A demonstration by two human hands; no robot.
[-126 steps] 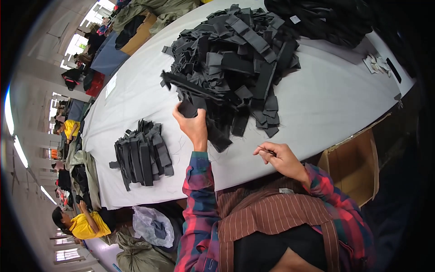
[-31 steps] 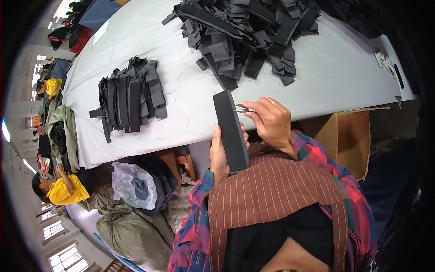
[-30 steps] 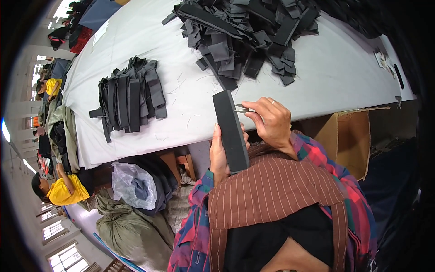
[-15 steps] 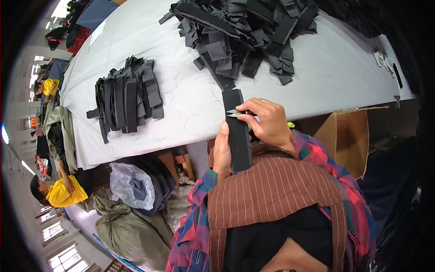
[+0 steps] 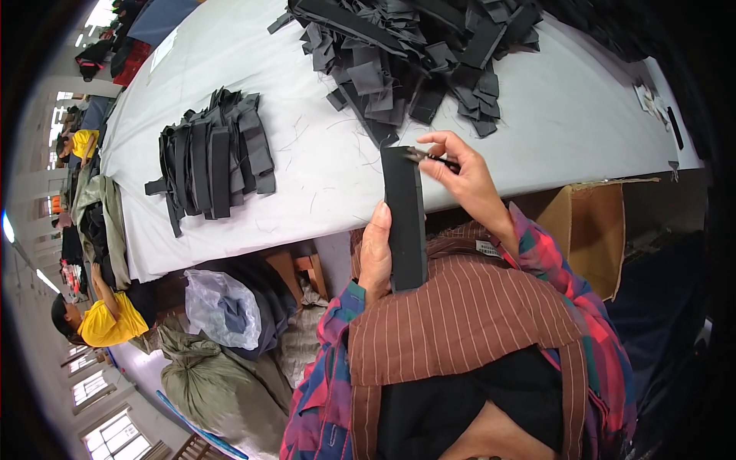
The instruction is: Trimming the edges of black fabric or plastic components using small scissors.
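A long dark grey fabric strip (image 5: 404, 222) lies upright along my left hand (image 5: 375, 249), which grips it by its left edge near the lower half. My right hand (image 5: 469, 178) is closed around a small pair of thread snips (image 5: 437, 159), their points at the strip's upper right corner. Beyond the strip's top end, a large loose heap of dark fabric strips (image 5: 379, 80) spreads over the table. To the left lies a neater row of similar strips (image 5: 201, 161), side by side.
The white-covered table (image 5: 307, 176) has loose thread bits on it. A cardboard box (image 5: 586, 241) stands at the right, under the table edge. Below left are a clear plastic bag (image 5: 222, 307) and a green sack (image 5: 211, 376). A person in yellow (image 5: 111, 320) works at far left.
My right hand has moved up with the snips, from the strip's left edge to its upper right corner. My left hand keeps its hold on the strip.
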